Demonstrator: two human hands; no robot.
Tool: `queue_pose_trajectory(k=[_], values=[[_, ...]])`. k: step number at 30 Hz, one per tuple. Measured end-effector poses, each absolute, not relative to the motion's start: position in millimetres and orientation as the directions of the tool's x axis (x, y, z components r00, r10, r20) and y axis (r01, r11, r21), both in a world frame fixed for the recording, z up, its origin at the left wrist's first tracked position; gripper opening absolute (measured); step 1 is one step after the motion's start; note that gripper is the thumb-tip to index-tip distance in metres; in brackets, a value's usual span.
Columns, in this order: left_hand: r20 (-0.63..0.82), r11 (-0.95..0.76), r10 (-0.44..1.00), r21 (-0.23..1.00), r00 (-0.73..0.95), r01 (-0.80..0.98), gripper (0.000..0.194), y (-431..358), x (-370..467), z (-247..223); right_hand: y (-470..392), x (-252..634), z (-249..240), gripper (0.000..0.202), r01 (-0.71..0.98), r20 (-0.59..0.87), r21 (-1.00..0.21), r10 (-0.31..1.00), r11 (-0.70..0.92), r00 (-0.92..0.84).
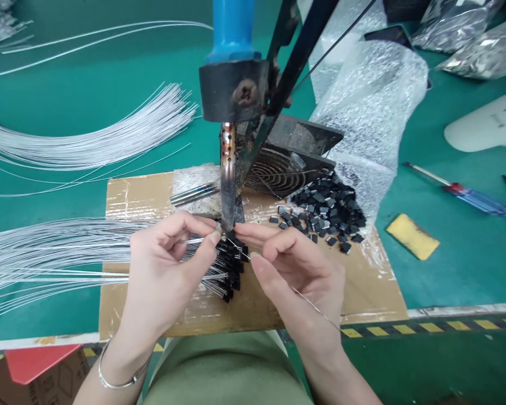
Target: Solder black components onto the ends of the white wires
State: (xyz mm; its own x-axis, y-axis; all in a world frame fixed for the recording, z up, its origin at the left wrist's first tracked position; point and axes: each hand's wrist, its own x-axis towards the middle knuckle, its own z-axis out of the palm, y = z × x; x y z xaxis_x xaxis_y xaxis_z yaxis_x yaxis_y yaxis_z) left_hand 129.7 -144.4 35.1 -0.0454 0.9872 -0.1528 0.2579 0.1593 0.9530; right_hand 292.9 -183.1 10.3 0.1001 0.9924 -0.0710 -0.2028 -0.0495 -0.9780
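Just below the tip of a blue-handled soldering iron (228, 191), my left hand (168, 264) pinches the end of a thin white wire (194, 241). My right hand (295, 270) has thumb and fingers closed on a strand of solder wire (316, 308), which runs up to the iron's tip and trails below the palm. Whatever sits at the joint between my fingertips is too small and covered to make out. Under both hands lies a bundle of wires with black connectors (231, 270) on their ends.
Loose black connectors (329, 208) are heaped on the cardboard (362, 281), beside a black fan (282, 169). Another white wire bundle (109, 135) lies at left. A yellow sponge (413, 236), a screwdriver (468, 194) and bubble wrap (371, 112) are on the right.
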Motion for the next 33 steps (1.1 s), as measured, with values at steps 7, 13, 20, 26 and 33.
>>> queue_pose_trajectory(k=[7, 13, 20, 26, 33], values=[[-0.163, 0.171, 0.985, 0.948, -0.053, 0.269, 0.012, -145.8, 129.9, 36.3, -184.3, 292.0, 12.0, 0.019, -0.191, -0.070, -0.981, 0.990, -0.046, 0.121], [-0.151, 0.162, 0.987, 0.947, -0.061, 0.278, 0.011, -147.1, 130.1, 37.7, -184.7, 291.3, 13.6, 0.018, -0.177, -0.086, -0.982, 0.988, -0.062, 0.131], [-0.153, 0.164, 0.986, 0.947, -0.061, 0.275, 0.012, -146.3, 130.0, 36.2, -184.6, 291.7, 10.6, 0.018, -0.143, -0.041, -0.989, 0.993, -0.024, 0.114], [-0.149, 0.159, 0.987, 0.946, -0.057, 0.284, 0.012, -145.5, 131.6, 37.1, -185.4, 291.7, 8.9, 0.018, -0.091, -0.025, -0.996, 0.992, -0.014, 0.120], [-0.136, 0.149, 0.989, 0.947, -0.066, 0.285, 0.013, -146.6, 132.5, 37.6, -187.1, 290.4, 11.4, 0.018, -0.063, -0.023, -0.998, 0.991, -0.014, 0.130]])
